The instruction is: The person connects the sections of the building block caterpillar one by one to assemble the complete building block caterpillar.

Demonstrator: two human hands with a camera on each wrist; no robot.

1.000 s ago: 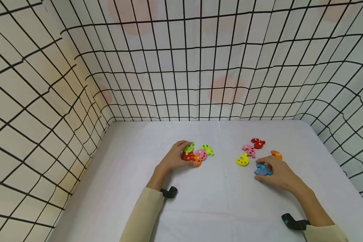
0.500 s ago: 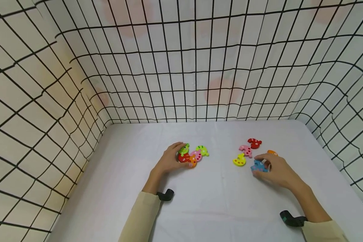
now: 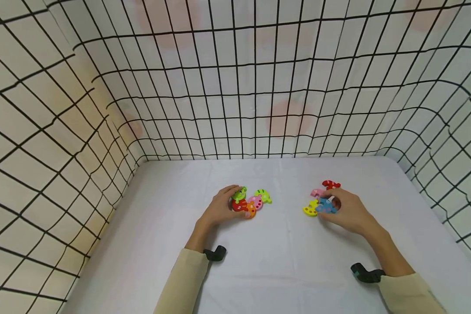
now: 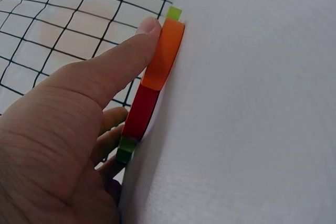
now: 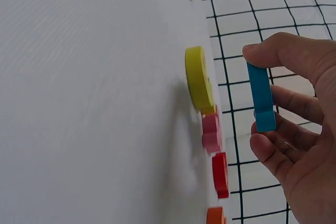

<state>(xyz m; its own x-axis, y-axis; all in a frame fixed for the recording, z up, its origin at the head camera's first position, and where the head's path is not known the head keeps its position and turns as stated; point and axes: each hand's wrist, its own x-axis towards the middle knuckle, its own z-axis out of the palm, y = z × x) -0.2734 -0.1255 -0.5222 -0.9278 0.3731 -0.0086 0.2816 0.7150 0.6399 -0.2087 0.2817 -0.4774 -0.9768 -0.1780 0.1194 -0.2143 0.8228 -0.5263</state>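
Observation:
My left hand (image 3: 220, 206) holds the near left end of a linked row of painted puzzle pieces lying on the table. Its thumb touches the orange piece (image 3: 250, 211), and its fingers reach round the green smiling head (image 3: 239, 193) and the red piece (image 3: 239, 206). A pink spotted piece (image 3: 255, 202) and a striped green piece (image 3: 262, 195) continue the row. My right hand (image 3: 350, 212) pinches a blue puzzle piece (image 5: 261, 98) between thumb and fingers, raised off the table. In the head view it overlaps the loose yellow spotted piece (image 3: 310, 209).
Beyond the right hand lie a loose pink piece (image 3: 316, 192) and a red one (image 3: 331, 184). An orange piece (image 5: 216, 215) shows in the right wrist view; the hand hides it from the head view. Black wire mesh (image 3: 255, 117) borders the white table (image 3: 267, 261).
My right hand has lifted the blue piece and carried it left toward the yellow piece, now covering the orange one. The left hand stays on the linked row; the head view shifted slightly.

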